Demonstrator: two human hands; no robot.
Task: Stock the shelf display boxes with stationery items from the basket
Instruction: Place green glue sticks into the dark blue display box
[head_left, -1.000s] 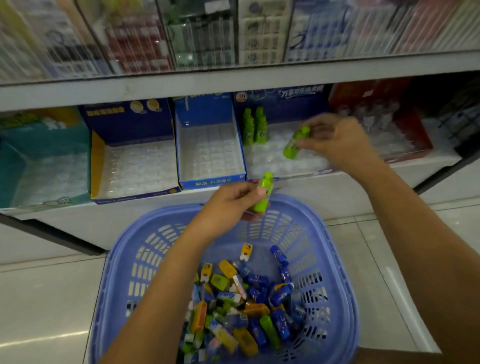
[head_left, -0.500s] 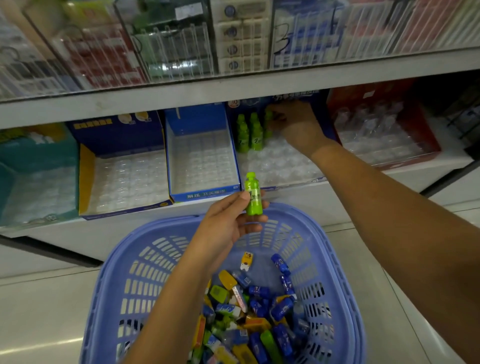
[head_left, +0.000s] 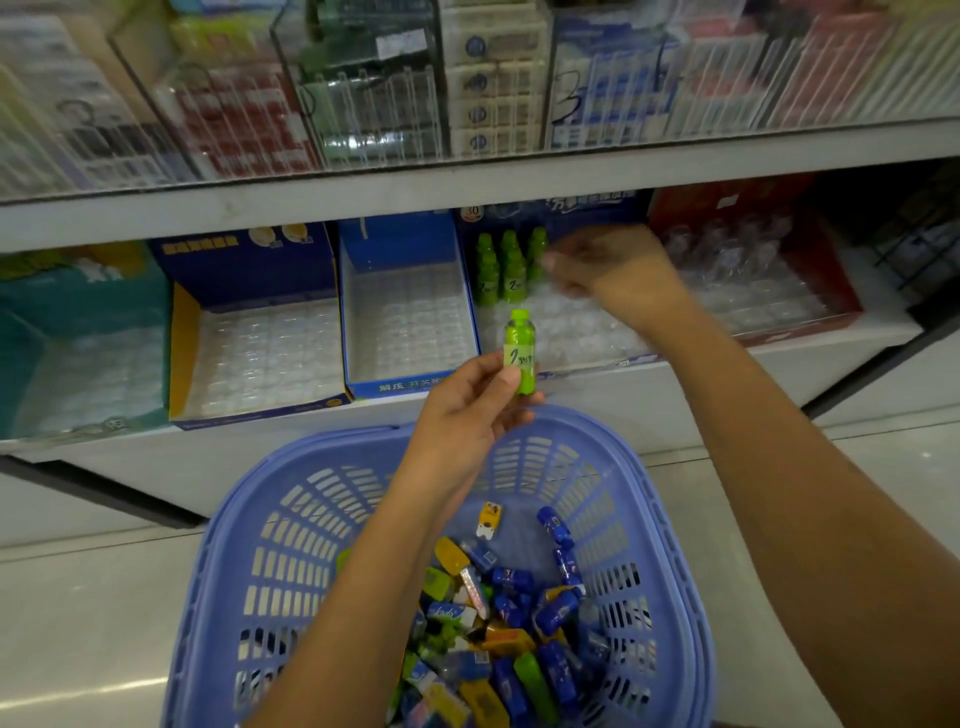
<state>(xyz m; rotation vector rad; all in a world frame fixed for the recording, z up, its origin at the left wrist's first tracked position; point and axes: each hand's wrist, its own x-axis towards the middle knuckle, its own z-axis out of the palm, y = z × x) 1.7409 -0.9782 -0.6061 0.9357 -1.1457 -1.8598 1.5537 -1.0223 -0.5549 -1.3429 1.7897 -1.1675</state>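
My left hand (head_left: 470, 410) pinches a small green bottle-shaped item (head_left: 519, 351) upright above the far rim of the blue-violet basket (head_left: 244, 545). The basket holds several small blue, yellow and green stationery items (head_left: 511, 634). Three green bottle items (head_left: 511, 265) stand at the back left of a dark blue display box (head_left: 571, 332) on the lower shelf. My right hand (head_left: 613, 273) hovers over that box just right of the three bottles, blurred, fingers relaxed and holding nothing.
On the same shelf stand a blue box (head_left: 408, 325), a blue-and-yellow box (head_left: 260, 353), a teal box (head_left: 78, 338) and a red box (head_left: 753, 270), each with clear plastic trays. The upper shelf edge (head_left: 467, 189) overhangs the boxes. Tiled floor surrounds the basket.
My right hand set its green bottle beside the other two at the back of the box and has drawn back empty. My left hand raised its bottle upright toward the shelf.
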